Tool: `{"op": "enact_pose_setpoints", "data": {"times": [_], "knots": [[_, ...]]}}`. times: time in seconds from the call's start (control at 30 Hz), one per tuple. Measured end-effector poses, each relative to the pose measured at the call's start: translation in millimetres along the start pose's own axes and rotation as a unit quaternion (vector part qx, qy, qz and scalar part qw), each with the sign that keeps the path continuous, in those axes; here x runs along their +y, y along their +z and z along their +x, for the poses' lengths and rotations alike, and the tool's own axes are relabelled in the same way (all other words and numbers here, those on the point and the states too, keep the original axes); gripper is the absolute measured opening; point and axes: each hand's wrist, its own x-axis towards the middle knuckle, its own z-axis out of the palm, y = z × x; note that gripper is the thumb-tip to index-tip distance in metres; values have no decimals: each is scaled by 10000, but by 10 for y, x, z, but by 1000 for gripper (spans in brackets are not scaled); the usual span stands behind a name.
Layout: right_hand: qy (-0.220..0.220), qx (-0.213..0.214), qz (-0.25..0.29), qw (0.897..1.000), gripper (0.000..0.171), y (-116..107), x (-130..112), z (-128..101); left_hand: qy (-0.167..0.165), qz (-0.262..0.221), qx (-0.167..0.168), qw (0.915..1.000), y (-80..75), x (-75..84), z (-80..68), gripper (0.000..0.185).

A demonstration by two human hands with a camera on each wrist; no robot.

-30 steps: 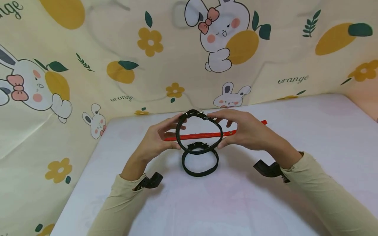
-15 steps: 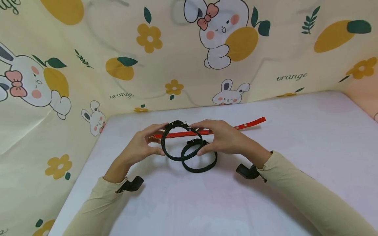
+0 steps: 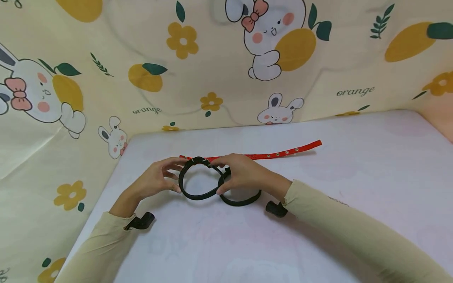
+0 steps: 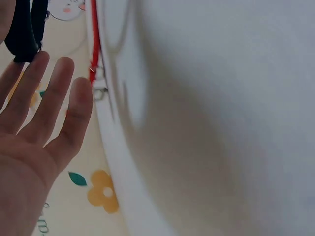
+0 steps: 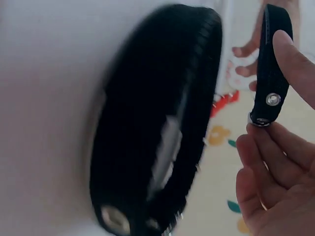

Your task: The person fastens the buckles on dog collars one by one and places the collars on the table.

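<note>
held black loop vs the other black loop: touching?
Apart. Right wrist view: patterned cloth shows between the held black loop and the other black loop; in the head view they merely overlap.

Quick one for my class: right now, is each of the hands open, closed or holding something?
Left hand: holding one side of a black collar between thumb and fingers.
Right hand: holding the other side of that black collar.

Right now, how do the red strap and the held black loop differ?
The red strap lies stretched out; the held black loop is closed into a ring. The strap rests on the table; the left hand and right hand hold the loop. Both show metal-rimmed holes.
</note>
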Motion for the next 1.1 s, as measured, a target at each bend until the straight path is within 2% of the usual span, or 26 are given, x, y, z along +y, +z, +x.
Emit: {"op": "enact_pose_setpoints", "data": {"times": [0.1,0.23,0.37,0.73,0.93,1.03,1.1], "knots": [[15,-99,-120,9999,78,82,-46,64,-260,34,-108,9996,-36,-75,-39,78],[53,-208,-314,9993,76,172,-103,134,-401,42,-248,9989,-69,-186,-66,79],[65,-298,-455,9985,73,245,-141,196,-469,320,-363,9977,-102,-243,-81,79],[331,-355,-670,9966,77,333,-177,213,-589,1043,-543,9913,-80,-194,-54,76],[199,-390,-723,9964,82,216,-95,90,-564,1167,-651,9894,-67,-158,-58,78],[239,-231,-634,9974,80,33,-6,-68,-658,1193,-844,9871,-91,-137,-85,81],[345,24,-483,9982,75,-130,58,-202,-692,1190,-928,9861,-130,-112,-111,82]]}}
